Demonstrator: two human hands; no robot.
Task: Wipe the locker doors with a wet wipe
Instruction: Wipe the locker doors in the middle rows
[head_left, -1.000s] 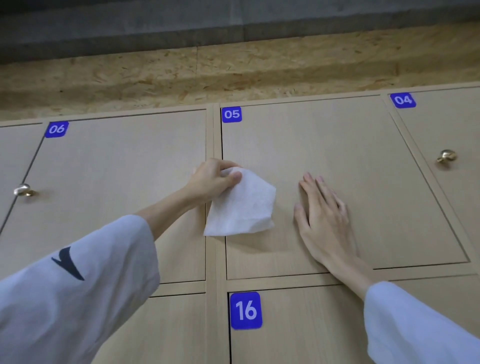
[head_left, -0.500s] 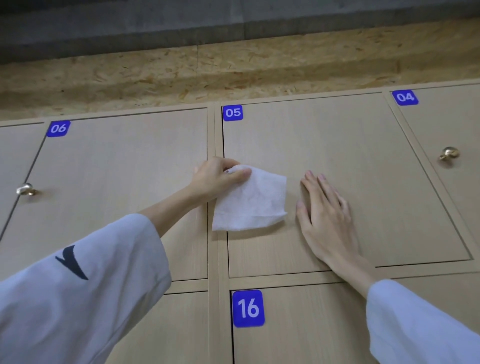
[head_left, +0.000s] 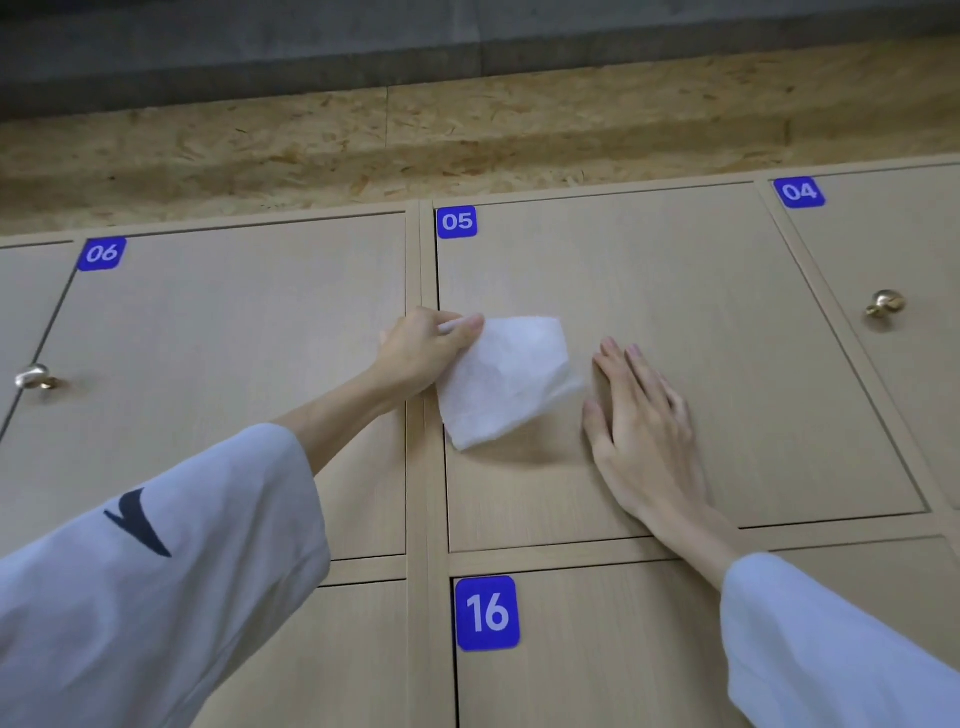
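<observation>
Wet wipe (head_left: 506, 379) hangs limp and light, pinched at one corner by left hand (head_left: 423, 351) against locker door 05 (head_left: 675, 291). Right hand (head_left: 641, 415) lies flat, fingers released. We judge a bunched, fuller hold would wipe better.

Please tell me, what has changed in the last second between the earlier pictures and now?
The left hand, still pinching the wet wipe, has carried it to the right across the door of locker 05, towards the right hand. Nothing was taken hold of or let go. The right hand stayed flat on that door, and all the doors stayed closed.
</observation>
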